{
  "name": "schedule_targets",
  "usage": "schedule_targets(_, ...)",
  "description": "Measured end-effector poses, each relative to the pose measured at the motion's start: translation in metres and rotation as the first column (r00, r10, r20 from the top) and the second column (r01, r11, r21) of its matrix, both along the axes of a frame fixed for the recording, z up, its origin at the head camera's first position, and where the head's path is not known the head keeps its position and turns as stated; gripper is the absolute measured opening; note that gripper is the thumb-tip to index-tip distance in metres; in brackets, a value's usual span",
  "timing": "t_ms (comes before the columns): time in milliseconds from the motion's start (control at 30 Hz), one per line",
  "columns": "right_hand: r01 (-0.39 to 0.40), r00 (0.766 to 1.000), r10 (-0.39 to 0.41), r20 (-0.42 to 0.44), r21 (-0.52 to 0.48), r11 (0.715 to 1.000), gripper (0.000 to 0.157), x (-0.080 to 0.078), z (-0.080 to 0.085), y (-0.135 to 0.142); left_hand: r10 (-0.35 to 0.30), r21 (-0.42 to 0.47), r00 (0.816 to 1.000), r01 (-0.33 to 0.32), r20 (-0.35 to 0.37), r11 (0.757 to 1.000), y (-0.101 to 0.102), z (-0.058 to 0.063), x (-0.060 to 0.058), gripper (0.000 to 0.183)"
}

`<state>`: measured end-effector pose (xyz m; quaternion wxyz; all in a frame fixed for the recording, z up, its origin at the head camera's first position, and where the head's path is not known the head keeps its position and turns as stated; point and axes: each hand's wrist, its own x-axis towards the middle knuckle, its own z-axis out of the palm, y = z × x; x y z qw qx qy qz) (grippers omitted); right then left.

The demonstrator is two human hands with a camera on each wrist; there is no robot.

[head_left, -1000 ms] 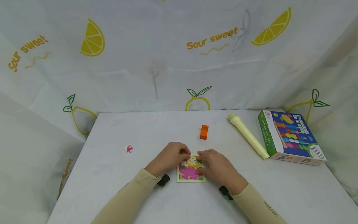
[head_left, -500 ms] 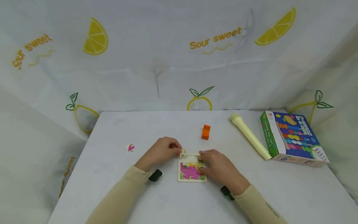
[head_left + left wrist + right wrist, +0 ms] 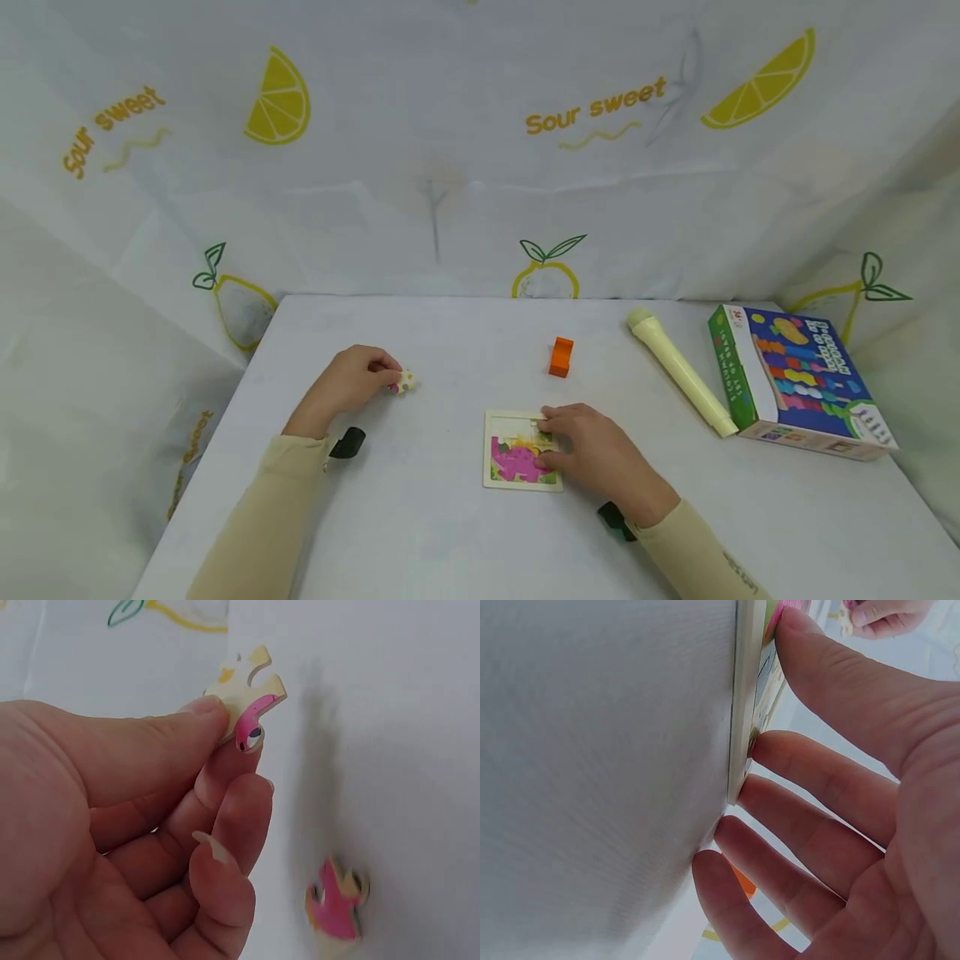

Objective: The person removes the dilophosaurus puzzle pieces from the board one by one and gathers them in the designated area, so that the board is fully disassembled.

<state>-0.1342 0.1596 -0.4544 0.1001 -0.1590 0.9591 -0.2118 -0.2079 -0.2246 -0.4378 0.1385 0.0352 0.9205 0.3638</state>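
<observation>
Between thumb and forefinger my left hand [image 3: 348, 385] pinches a jigsaw piece [image 3: 241, 705], cream with a pink patch and an eye, held over the table's left half. Below it in the left wrist view a second, mostly pink jigsaw piece [image 3: 334, 906] lies on the cloth. My right hand [image 3: 603, 458] rests at the right side of a small square puzzle board [image 3: 486, 454]. Its thumb touches the pink dinosaur picture [image 3: 517, 462] and its fairly straight fingertips [image 3: 769, 746] touch the board's edge. The board's upper right corner is partly hidden by that hand.
An orange block [image 3: 561, 357] stands behind the board. A pale yellow tube [image 3: 682, 371] lies to the right, its near end close to a blue and green toy box [image 3: 806, 379]. A printed white curtain [image 3: 420, 208] hangs behind the white table [image 3: 420, 517].
My left hand has lifted a jigsaw piece out of the board's upper left and carried it left to beside the loose pink piece. The right hand has stayed on the board.
</observation>
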Motion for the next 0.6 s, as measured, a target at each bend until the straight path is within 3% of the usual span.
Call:
schedule_targets(233,0.009,1.0,-0.009,0.009,0.004,1.0,0.051,0.001,0.0,0.0,0.058,-0.011,0.998,-0.058,0.001,0.998,-0.017,-0.008,-0.004,0.013)
schedule_targets(600,0.0,1.0,0.0,-0.013,0.003,1.0,0.051,0.0,-0.002,0.001,0.071,-0.034,0.997,-0.072,-0.029,0.997,-0.016,-0.015,-0.008,0.011)
